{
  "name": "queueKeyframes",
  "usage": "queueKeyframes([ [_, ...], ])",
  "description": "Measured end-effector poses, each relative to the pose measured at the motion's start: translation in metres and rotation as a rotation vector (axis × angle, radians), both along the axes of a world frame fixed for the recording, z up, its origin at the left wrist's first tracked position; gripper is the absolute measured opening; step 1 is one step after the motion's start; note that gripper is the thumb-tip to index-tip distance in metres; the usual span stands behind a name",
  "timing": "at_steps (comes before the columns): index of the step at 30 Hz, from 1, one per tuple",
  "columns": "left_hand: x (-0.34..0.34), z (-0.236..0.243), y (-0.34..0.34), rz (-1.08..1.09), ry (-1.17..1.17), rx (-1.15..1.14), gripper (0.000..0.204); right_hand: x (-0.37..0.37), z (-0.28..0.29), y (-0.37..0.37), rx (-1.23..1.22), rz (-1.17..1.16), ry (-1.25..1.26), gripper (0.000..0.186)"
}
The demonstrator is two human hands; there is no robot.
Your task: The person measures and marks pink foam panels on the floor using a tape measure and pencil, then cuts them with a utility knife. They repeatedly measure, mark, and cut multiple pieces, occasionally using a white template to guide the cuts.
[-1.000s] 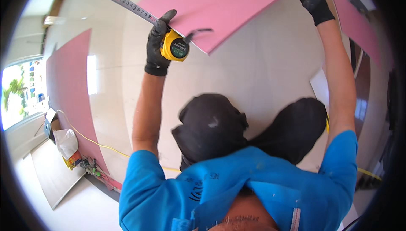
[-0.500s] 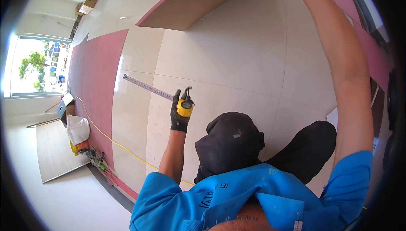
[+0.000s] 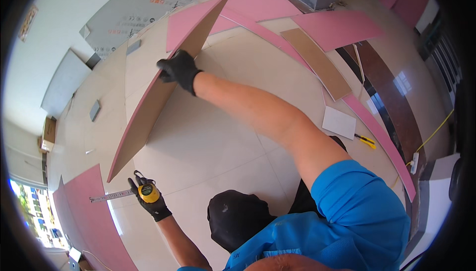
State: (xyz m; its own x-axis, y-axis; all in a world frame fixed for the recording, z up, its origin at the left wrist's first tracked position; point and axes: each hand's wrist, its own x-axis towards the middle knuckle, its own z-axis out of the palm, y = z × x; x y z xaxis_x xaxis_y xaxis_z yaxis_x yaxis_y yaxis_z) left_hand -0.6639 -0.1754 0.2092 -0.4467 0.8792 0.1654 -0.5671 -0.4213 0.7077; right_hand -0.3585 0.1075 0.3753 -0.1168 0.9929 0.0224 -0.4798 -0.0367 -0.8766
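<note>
My right hand, in a black glove, grips the edge of a large pink board that stands tilted on its lower edge on the tiled floor, its brown back facing me. My left hand, also gloved in black, holds a yellow tape measure low at the left, with a short length of its blade sticking out to the left. My knee in dark trousers and blue sleeve fill the lower middle.
More pink boards and a brown strip lie on the floor at the back right. A small white tile and a yellow-handled knife lie at the right. Another pink sheet lies at lower left.
The view has swung round. My right hand has brought the pink board down from overhead to stand tilted on the floor. My left hand with the tape measure has dropped lower and left.
</note>
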Motion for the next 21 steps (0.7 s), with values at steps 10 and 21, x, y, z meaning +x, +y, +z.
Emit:
queueKeyframes([
  [10, -0.122, -0.085, -0.058, -0.012, 0.466, -0.243, 0.040, -0.001, -0.102, -0.133, -0.202, -0.149, 0.135, 0.032],
  [21, -0.044, -0.192, -0.131, -0.200, 0.298, -1.107, 0.022, 0.088, -0.351, -0.233, -0.651, -0.068, -0.124, 0.028],
])
